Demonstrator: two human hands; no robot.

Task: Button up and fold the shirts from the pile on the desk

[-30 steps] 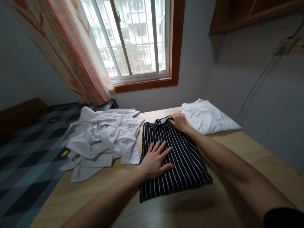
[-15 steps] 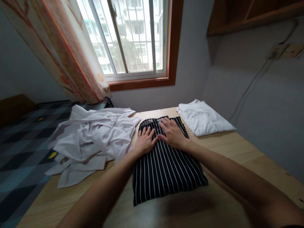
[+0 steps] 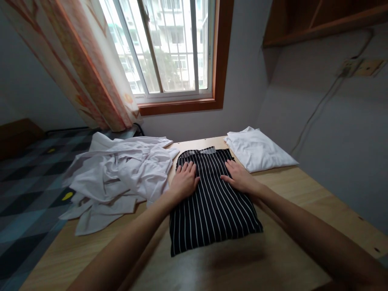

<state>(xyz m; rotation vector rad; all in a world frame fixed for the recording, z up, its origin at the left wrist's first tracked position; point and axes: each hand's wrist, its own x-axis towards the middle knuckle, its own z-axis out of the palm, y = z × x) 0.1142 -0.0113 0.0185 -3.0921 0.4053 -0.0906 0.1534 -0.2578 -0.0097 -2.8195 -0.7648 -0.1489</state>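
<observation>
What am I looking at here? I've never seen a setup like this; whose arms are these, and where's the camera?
There is no machine here: these are a person's own bare arms. The camera is worn on that person's head, looking forward and down. The left hand and right hand rest on a black garment with white stripes, fingers extended; neither seems to grip it. The garment lies on a wooden table. To its left is a rumpled heap of white cloth; to its right, a flatter white bundle. Beyond is a window.
</observation>
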